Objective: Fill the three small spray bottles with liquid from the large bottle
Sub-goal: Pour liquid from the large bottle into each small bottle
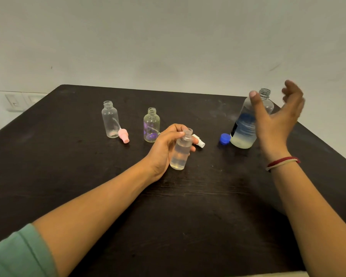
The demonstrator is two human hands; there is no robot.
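Note:
My left hand (164,142) grips a small clear spray bottle (181,151) with no cap, mostly full of clear liquid, near the table's middle. Two more uncapped small bottles stand behind it and look empty: one at the far left (110,119) and one showing purple through its wall (151,124). The large bottle (246,124), uncapped with a blue label and liquid in its lower part, stands at the right. My right hand (278,116) hovers just in front of it with fingers spread, holding nothing.
A pink spray cap (123,135) lies by the left bottle, a white spray cap (199,141) behind my left hand, and a blue screw cap (225,138) beside the large bottle. All rest on a dark table (188,206) against a pale wall.

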